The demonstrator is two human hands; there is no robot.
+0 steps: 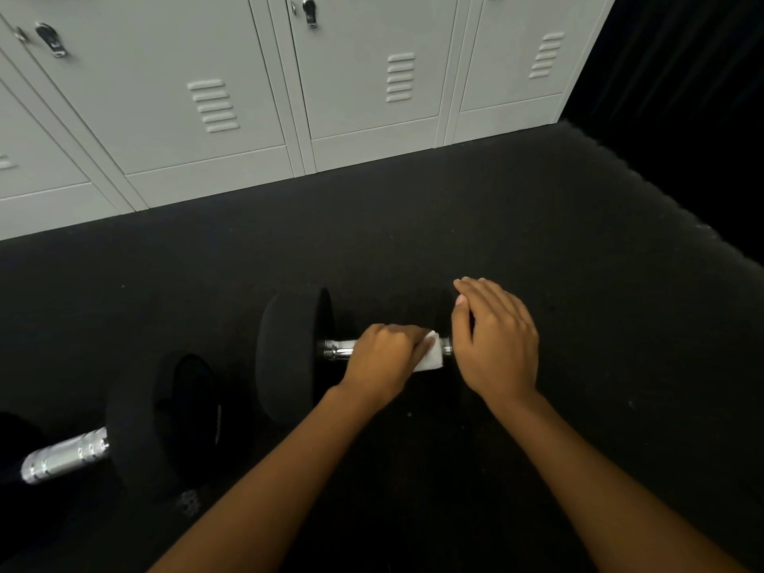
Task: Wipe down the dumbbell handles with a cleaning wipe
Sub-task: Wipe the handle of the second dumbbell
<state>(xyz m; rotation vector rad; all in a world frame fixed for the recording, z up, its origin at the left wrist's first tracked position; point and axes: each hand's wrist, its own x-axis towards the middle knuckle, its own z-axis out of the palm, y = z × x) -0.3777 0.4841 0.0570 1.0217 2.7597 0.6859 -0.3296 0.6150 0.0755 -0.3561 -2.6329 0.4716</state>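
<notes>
A black dumbbell point(289, 353) lies on the dark floor at centre, its chrome handle point(337, 350) running left to right. My left hand point(382, 357) is closed over the handle with a white cleaning wipe point(430, 359) pressed under it; the wipe sticks out at the right. My right hand point(494, 341) rests flat, fingers together, on the dumbbell's right head, which it mostly hides. A second dumbbell point(140, 419) lies at lower left, its chrome handle point(66, 454) bare.
Grey metal lockers point(231, 97) line the wall beyond the dumbbells. The black rubber floor point(537, 241) stretches to the right, where it ends at a dark curtain point(682, 76).
</notes>
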